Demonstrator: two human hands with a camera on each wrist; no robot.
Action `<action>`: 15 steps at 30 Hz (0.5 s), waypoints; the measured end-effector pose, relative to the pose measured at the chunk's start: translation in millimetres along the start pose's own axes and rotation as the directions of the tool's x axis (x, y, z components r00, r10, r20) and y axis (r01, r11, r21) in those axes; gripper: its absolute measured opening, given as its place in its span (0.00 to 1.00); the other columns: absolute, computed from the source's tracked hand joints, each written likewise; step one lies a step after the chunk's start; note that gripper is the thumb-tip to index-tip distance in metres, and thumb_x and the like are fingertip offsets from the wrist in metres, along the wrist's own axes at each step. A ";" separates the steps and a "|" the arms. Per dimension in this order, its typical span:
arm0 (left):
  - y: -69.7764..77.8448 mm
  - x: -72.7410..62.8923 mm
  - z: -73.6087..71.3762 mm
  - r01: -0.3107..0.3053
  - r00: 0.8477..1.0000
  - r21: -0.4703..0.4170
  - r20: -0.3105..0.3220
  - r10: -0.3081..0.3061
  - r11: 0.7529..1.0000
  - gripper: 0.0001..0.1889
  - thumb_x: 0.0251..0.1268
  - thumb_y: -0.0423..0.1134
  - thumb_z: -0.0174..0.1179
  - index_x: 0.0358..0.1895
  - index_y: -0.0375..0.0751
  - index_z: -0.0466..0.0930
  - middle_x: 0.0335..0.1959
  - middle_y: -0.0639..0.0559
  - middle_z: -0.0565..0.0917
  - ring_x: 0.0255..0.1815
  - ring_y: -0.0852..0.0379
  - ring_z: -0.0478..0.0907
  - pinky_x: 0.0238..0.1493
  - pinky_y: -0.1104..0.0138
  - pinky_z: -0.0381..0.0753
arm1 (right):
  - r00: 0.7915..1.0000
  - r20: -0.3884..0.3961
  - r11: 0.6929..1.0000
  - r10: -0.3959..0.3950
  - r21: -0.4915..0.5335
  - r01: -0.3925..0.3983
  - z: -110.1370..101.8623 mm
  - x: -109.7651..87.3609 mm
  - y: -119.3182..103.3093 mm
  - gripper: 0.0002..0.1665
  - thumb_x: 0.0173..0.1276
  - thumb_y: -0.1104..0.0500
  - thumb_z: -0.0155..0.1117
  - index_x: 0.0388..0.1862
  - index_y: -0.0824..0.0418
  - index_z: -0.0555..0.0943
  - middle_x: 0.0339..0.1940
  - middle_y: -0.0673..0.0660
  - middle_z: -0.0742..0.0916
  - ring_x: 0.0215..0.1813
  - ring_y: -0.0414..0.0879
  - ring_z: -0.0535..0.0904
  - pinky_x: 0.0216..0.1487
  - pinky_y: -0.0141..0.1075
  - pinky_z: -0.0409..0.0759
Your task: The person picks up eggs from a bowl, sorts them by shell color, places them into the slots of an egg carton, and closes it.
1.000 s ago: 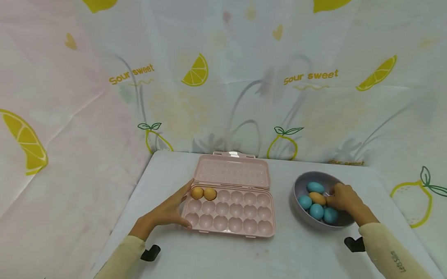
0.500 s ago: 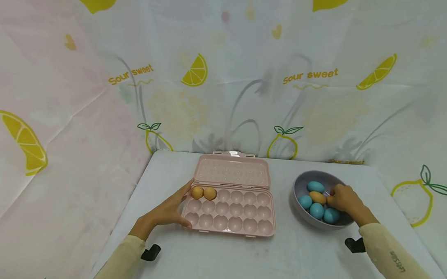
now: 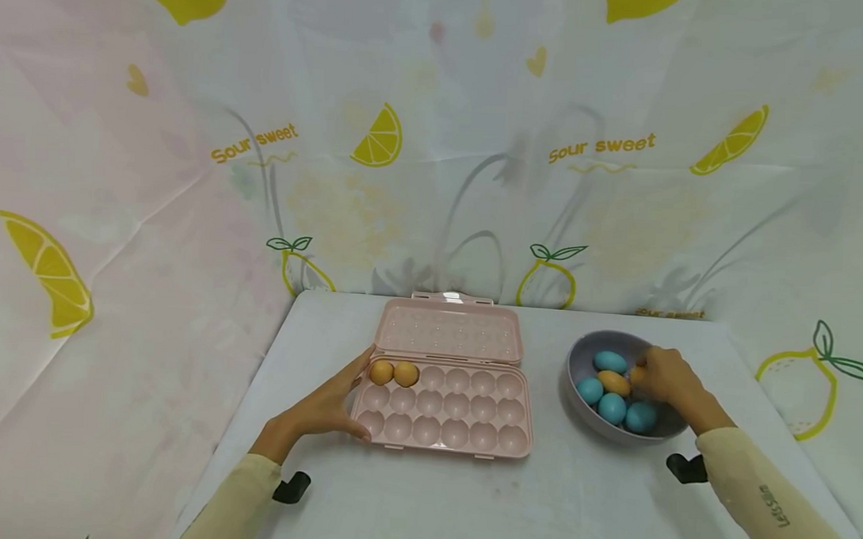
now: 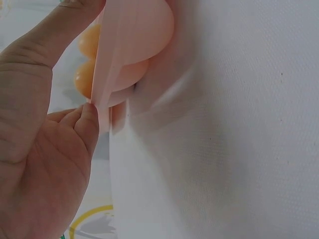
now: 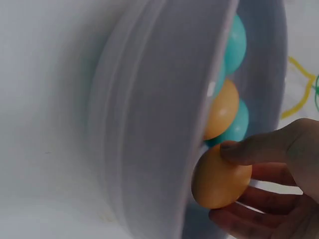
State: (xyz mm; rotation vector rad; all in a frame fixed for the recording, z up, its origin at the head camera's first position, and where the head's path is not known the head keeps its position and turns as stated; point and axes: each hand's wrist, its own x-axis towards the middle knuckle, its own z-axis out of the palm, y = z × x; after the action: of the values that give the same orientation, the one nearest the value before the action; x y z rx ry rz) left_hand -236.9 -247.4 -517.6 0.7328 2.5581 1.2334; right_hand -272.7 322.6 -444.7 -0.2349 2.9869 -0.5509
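A brown egg (image 5: 219,179) is held between the thumb and fingers of my right hand (image 3: 666,381), at the right inside of the grey bowl (image 3: 577,405). In the bowl lie several blue eggs (image 3: 612,408) and another brown egg (image 3: 614,383). My left hand (image 3: 327,405) grips the left end of an open pink egg carton (image 3: 444,413), thumb at the front corner and fingers toward the hinge side. Two brown eggs (image 3: 406,373) sit in the carton's back row at the left. The left wrist view shows the fingertips (image 4: 88,112) right at the carton's rim.
The carton's lid (image 3: 449,330) lies folded back behind its tray. Everything rests on a white-covered table (image 3: 437,508). A lemon-printed cloth (image 3: 463,183) hangs behind the table and along its sides.
My right hand has risen a little, and the brown egg in its fingers now shows. The left hand and the carton have stayed in place.
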 end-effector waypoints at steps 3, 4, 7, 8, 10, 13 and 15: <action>0.4 -0.2 0.1 0.003 1.000 0.001 0.001 -0.003 1.000 0.76 0.26 0.56 0.83 0.79 0.56 0.34 0.80 0.59 0.41 0.78 0.54 0.48 0.72 0.57 0.59 | 1.000 -0.018 1.000 -0.002 0.004 0.002 -2.7 1.5 -8.3 0.12 0.57 0.64 0.53 0.15 0.60 0.72 0.13 0.50 0.71 0.18 0.45 0.66 0.17 0.35 0.62; 0.7 -0.3 0.0 0.005 1.000 0.000 0.001 -0.005 1.000 0.76 0.25 0.56 0.83 0.79 0.57 0.34 0.79 0.59 0.41 0.78 0.54 0.48 0.72 0.58 0.59 | 1.000 -0.026 1.000 -0.003 0.003 0.003 -3.5 2.2 -11.6 0.13 0.58 0.65 0.52 0.14 0.59 0.70 0.13 0.50 0.70 0.18 0.45 0.65 0.17 0.35 0.61; 1.5 -0.9 -0.4 0.012 1.000 -0.009 0.003 -0.012 1.000 0.76 0.25 0.55 0.83 0.79 0.61 0.34 0.79 0.61 0.41 0.77 0.55 0.48 0.73 0.59 0.59 | 0.998 -0.054 1.000 -0.011 0.002 0.011 -6.1 4.9 -23.1 0.15 0.61 0.65 0.48 0.14 0.58 0.67 0.13 0.51 0.68 0.17 0.44 0.63 0.16 0.34 0.60; 1.6 -1.0 -0.6 0.011 1.000 -0.013 0.005 -0.011 1.000 0.76 0.25 0.55 0.83 0.79 0.61 0.34 0.79 0.60 0.41 0.77 0.54 0.48 0.73 0.59 0.59 | 0.997 -0.070 1.000 -0.015 0.004 0.015 -6.7 6.2 -27.0 0.15 0.62 0.64 0.48 0.15 0.58 0.67 0.14 0.51 0.68 0.17 0.45 0.63 0.16 0.34 0.60; 1.1 -1.2 -0.6 0.007 1.000 -0.018 0.006 -0.007 1.000 0.75 0.26 0.55 0.83 0.79 0.62 0.33 0.79 0.60 0.41 0.77 0.53 0.49 0.73 0.58 0.59 | 0.994 -0.103 0.999 -0.035 0.001 0.035 -7.8 9.1 -34.8 0.13 0.63 0.64 0.48 0.19 0.62 0.70 0.16 0.54 0.70 0.19 0.46 0.65 0.17 0.36 0.62; 0.7 -1.1 -0.7 0.004 1.000 -0.020 0.008 -0.003 1.000 0.76 0.26 0.54 0.84 0.79 0.62 0.33 0.79 0.60 0.41 0.77 0.53 0.48 0.73 0.59 0.59 | 0.980 -0.166 0.994 -0.110 -0.034 0.106 -7.6 13.2 -43.9 0.10 0.63 0.64 0.53 0.31 0.71 0.78 0.24 0.62 0.79 0.25 0.53 0.73 0.23 0.44 0.74; 0.7 -0.9 -0.5 0.001 1.000 -0.019 0.009 -0.001 1.000 0.76 0.26 0.53 0.84 0.79 0.59 0.34 0.79 0.59 0.41 0.77 0.53 0.49 0.73 0.59 0.59 | 0.962 -0.212 0.985 -0.170 -0.060 0.161 -5.8 15.8 -49.1 0.13 0.62 0.64 0.58 0.40 0.76 0.79 0.31 0.68 0.82 0.30 0.57 0.77 0.30 0.50 0.79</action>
State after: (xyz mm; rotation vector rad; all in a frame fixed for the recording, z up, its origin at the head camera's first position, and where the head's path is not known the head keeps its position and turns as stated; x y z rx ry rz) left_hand -236.0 -247.9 -516.7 0.7319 2.5351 1.2496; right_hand -282.4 276.6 -422.7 -0.4613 3.2123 -0.5631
